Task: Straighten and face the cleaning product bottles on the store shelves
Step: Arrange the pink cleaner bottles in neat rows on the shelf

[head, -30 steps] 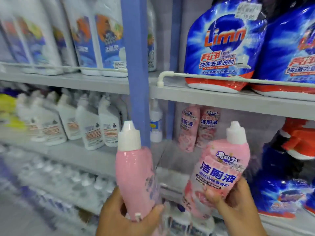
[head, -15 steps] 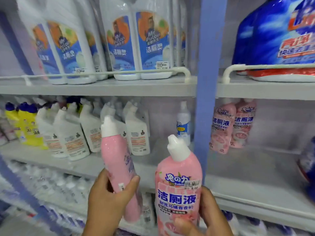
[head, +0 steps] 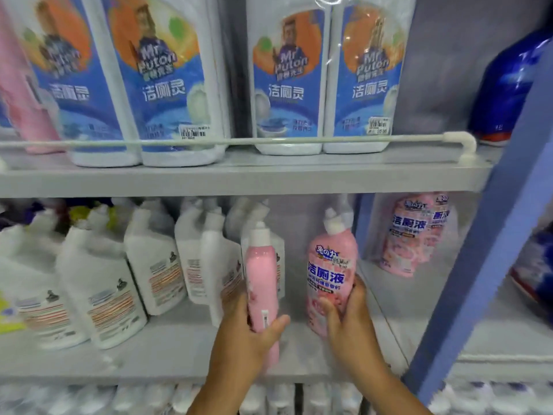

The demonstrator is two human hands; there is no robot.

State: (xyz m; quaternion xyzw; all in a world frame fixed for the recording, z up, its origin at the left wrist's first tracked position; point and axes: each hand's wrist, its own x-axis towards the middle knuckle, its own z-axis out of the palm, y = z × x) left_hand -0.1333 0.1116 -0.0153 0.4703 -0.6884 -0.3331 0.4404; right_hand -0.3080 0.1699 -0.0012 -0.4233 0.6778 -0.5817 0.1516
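Note:
I hold two pink toilet-cleaner bottles with white caps over the middle shelf (head: 167, 351). My left hand (head: 242, 327) grips the left pink bottle (head: 261, 274) low on its body, its plain back turned toward me. My right hand (head: 348, 313) wraps the lower part of the right pink bottle (head: 330, 274), whose blue-lettered label faces me. Both bottles stand nearly upright, just right of a row of white bottles (head: 98, 295). Two more pink bottles (head: 414, 235) stand in the bay to the right.
Large white bottles with blue labels (head: 287, 85) fill the upper shelf behind a white rail (head: 239, 141). A blue upright post (head: 490, 250) slants at the right. A blue refill pouch (head: 508, 85) sits upper right. More bottles line the bottom shelf.
Both hands have carried the pink bottles forward and leftward, from the right bay past the blue post into the middle shelf bay beside the white bottles. The view moved closer to the shelves.

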